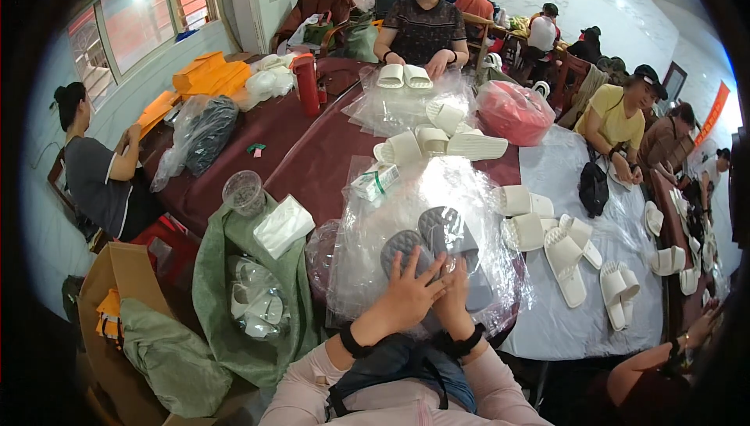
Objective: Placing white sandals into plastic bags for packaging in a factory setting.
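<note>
Pair of grey moulded foam slippers (pixel 436 240), soles up, side by side inside a clear crinkled plastic bag (pixel 426 191) that lies atop a stack of like bags on the dark maroon tabletop (pixel 312 152). Left hand (pixel 408 295): fingers spread, open, palm pressed flat on the bag over the near end of the left slipper. Right hand (pixel 455 293): touching the left hand, fingers extended along the near end of the right slipper, resting on the plastic; no grip closed on anything. Beyond the grey pair: small white and green carton (pixel 373 182), then loose cream-white foam slippers (pixel 437 141). Right of the pair: more cream-white slippers on a pale plastic sheet (pixel 562 324). Left of the pair: olive-green woven sack (pixel 234 301), open, holding bagged slippers; folded white cloth (pixel 283 226); clear plastic cup (pixel 244 191).
</note>
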Motion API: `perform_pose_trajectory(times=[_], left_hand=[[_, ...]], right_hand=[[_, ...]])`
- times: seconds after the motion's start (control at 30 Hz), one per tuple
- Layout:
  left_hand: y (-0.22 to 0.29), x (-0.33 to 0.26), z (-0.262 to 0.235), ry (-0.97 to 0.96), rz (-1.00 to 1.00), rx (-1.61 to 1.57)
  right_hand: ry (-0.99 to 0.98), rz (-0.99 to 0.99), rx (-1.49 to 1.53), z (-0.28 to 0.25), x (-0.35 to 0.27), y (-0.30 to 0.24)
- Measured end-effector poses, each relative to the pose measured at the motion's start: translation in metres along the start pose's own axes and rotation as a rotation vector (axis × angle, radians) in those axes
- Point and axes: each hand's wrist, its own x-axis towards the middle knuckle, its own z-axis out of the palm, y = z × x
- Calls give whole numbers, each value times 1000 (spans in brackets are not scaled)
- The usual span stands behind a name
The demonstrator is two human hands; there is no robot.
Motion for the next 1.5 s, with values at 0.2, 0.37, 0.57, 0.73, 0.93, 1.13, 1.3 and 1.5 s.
perform_pose_trajectory(times=[0.2, 0.37, 0.57, 0.73, 0.93, 1.13, 1.3, 1.5], left_hand=[[7, -1, 3, 70, 45, -65], [-12, -11, 7, 280, -201, -14], [-3, -13, 12, 499, -385, -187], [-4, -25, 8, 427, -535, -320], [19, -26, 44, 367, -404, -339], [23, -35, 61, 508, -527, -552], [18, -35, 54, 373, -646, -919], [4, -26, 51, 416, -606, -911]], right_hand=[[221, 4, 161, 38, 17, 24], [-101, 255, 368, 12, 36, 28], [111, 157, 208, 27, -6, 55], [135, 310, 510, -6, 23, 14], [258, 295, 60, 53, -5, 98], [87, 172, -50, 70, 2, 107], [-149, 533, 747, 20, 40, 33], [-223, 136, 297, -42, -9, 2]])
